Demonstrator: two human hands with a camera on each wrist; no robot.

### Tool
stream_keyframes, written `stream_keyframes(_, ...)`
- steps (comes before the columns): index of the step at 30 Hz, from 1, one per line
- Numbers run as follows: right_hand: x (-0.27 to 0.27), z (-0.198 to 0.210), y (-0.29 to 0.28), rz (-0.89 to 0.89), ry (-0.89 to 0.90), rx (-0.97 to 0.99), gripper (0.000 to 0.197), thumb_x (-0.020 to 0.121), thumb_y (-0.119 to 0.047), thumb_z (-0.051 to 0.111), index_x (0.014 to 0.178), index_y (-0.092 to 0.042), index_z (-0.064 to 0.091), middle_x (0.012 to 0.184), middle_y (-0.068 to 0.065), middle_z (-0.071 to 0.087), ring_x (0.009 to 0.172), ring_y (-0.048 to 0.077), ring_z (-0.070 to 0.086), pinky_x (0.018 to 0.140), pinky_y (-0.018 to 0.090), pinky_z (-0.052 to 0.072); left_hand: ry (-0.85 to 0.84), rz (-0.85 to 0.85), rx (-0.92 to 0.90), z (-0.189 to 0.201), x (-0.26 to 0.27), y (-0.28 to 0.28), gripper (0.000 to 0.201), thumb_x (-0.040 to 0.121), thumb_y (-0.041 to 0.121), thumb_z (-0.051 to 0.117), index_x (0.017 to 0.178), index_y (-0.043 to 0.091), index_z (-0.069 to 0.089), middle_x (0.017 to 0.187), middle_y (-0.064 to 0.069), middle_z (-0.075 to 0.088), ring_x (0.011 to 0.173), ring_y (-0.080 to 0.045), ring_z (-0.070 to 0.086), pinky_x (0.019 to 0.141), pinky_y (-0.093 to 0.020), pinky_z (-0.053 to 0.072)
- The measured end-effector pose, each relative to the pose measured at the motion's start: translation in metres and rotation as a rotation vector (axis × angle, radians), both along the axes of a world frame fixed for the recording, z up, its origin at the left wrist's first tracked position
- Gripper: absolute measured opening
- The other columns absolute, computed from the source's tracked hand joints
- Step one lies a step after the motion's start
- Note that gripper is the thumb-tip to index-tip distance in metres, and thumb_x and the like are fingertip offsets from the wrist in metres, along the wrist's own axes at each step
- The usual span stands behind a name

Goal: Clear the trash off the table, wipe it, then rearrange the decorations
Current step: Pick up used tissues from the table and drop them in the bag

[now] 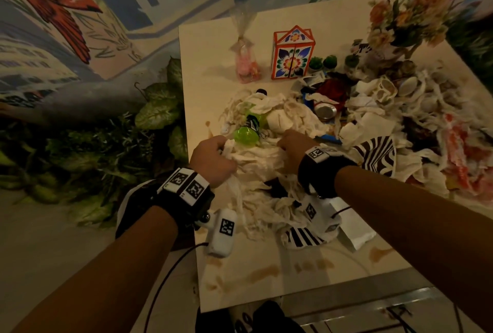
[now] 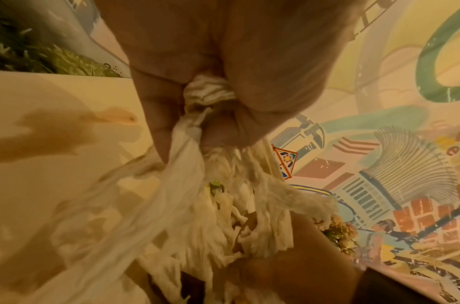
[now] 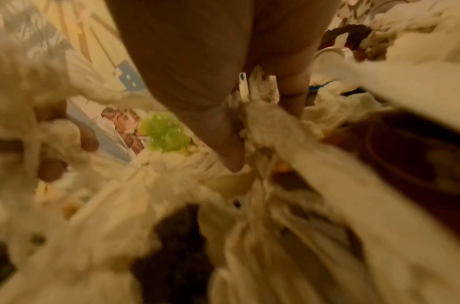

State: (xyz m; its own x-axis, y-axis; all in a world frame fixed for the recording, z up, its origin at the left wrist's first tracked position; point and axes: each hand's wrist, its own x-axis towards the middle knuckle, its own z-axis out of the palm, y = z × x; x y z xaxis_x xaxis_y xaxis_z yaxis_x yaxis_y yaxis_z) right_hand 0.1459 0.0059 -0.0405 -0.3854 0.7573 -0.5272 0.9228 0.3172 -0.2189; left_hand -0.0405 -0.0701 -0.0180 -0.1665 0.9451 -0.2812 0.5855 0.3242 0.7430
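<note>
Painted mural [image 1: 80,20] of buildings and a red bird across the wall behind, seen again in pastel blocks from the left wrist view [image 2: 379,164]; leafy artificial greenery [image 1: 112,146] banked along the floor beside the table's left edge; pale floor [image 1: 40,239] below it; metal frame [image 1: 360,308] at the bottom edge, with black cables trailing

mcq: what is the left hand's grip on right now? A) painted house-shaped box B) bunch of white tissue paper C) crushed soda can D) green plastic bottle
B. In the left wrist view the left hand has its fingers curled tight round a bunch of white tissue paper; the head view shows the green plastic bottle, crushed soda can and painted house-shaped box all lying apart from it on the table.
</note>
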Motion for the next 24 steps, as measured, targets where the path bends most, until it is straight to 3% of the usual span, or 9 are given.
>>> stream_keyframes(3, 0.008, 0.012, 0.010, -0.135, 0.107, 0.013, 0.044, 0.077, -0.025, 0.065, 0.119, -0.015, 0.054, 0.125, 0.007, 0.049, 0.111, 0.028, 0.053, 0.089, 0.030, 0.044, -0.014, 0.002, 0.068, 0.005, 0.004, 0.004, 0.013, 0.072, 0.016, 0.073, 0.074, 0.017, 0.061, 0.074, -0.006, 0.063, 0.072, -0.023, 0.059, 0.063, -0.033, 0.047)
stream_keyframes(6, 0.018, 0.037, 0.016, -0.138, 0.163, 0.066, 0.051, 0.073, -0.022, 0.071, 0.121, -0.013, 0.056, 0.132, 0.005, 0.049, 0.116, 0.026, 0.051, 0.094, 0.028, 0.043, -0.047, 0.010, 0.160, 0.017, 0.009, 0.009, 0.023, 0.075, 0.017, 0.073, 0.065, 0.023, 0.054, 0.064, 0.005, 0.056, 0.058, -0.006, 0.048, 0.054, -0.022, 0.040)
stream_keyframes(8, 0.023, 0.054, 0.017, -0.163, 0.160, 0.102, 0.054, 0.073, -0.020, 0.071, 0.124, -0.012, 0.056, 0.130, 0.008, 0.054, 0.115, 0.027, 0.053, 0.097, 0.032, 0.046, -0.072, -0.016, 0.180, 0.027, 0.015, 0.013, 0.020, 0.075, 0.014, 0.074, 0.068, 0.019, 0.056, 0.064, 0.006, 0.056, 0.057, -0.002, 0.048, 0.052, -0.018, 0.038)
stream_keyframes(11, 0.031, 0.077, 0.017, -0.208, 0.156, 0.159, 0.056, 0.078, -0.017, 0.069, 0.130, -0.009, 0.051, 0.130, 0.012, 0.054, 0.117, 0.030, 0.053, 0.095, 0.031, 0.043, -0.139, -0.047, 0.200, 0.044, 0.022, 0.017, 0.031, 0.074, 0.007, 0.074, 0.064, 0.027, 0.053, 0.062, 0.013, 0.053, 0.050, 0.010, 0.048, 0.047, -0.006, 0.035)
stream_keyframes(13, 0.037, 0.089, 0.020, -0.262, 0.225, 0.189, 0.046, 0.081, -0.014, 0.067, 0.125, -0.009, 0.054, 0.125, 0.011, 0.055, 0.116, 0.029, 0.051, 0.089, 0.029, 0.041, -0.150, -0.006, 0.230, 0.052, 0.022, 0.024, 0.036, 0.071, -0.002, 0.070, 0.060, 0.026, 0.049, 0.058, 0.010, 0.050, 0.050, 0.005, 0.048, 0.049, -0.014, 0.040)
stream_keyframes(16, 0.042, 0.098, 0.025, -0.358, 0.368, 0.273, 0.020, 0.083, 0.000, 0.056, 0.099, -0.012, 0.058, 0.100, 0.003, 0.050, 0.107, 0.028, 0.052, 0.075, 0.025, 0.034, -0.212, 0.123, 0.311, 0.065, 0.020, 0.036, 0.034, 0.063, -0.008, 0.062, 0.056, 0.020, 0.045, 0.055, 0.003, 0.045, 0.056, -0.016, 0.046, 0.052, -0.030, 0.041)
stream_keyframes(18, 0.043, 0.102, 0.027, -0.362, 0.406, 0.287, 0.027, 0.082, 0.007, 0.048, 0.093, -0.012, 0.063, 0.100, -0.001, 0.051, 0.109, 0.026, 0.052, 0.080, 0.023, 0.035, -0.253, 0.173, 0.351, 0.075, 0.019, 0.042, 0.032, 0.060, -0.007, 0.061, 0.057, 0.020, 0.044, 0.054, 0.001, 0.042, 0.053, -0.013, 0.042, 0.050, -0.028, 0.038)
stream_keyframes(21, 0.039, 0.108, 0.029, -0.324, 0.324, 0.245, 0.028, 0.082, 0.006, 0.048, 0.083, -0.011, 0.070, 0.116, 0.005, 0.063, 0.113, 0.024, 0.054, 0.086, 0.024, 0.040, -0.301, 0.232, 0.365, 0.088, 0.017, 0.047, 0.033, 0.063, -0.011, 0.058, 0.062, 0.020, 0.047, 0.056, 0.000, 0.044, 0.043, -0.001, 0.042, 0.043, -0.019, 0.038)
stream_keyframes(24, 0.035, 0.115, 0.030, -0.348, 0.297, 0.281, 0.026, 0.082, 0.006, 0.050, 0.075, -0.013, 0.066, 0.120, 0.007, 0.063, 0.112, 0.025, 0.056, 0.082, 0.025, 0.042, -0.346, 0.247, 0.372, 0.093, 0.015, 0.049, 0.032, 0.065, -0.011, 0.057, 0.064, 0.021, 0.054, 0.059, 0.001, 0.051, 0.048, -0.002, 0.047, 0.046, -0.018, 0.041)
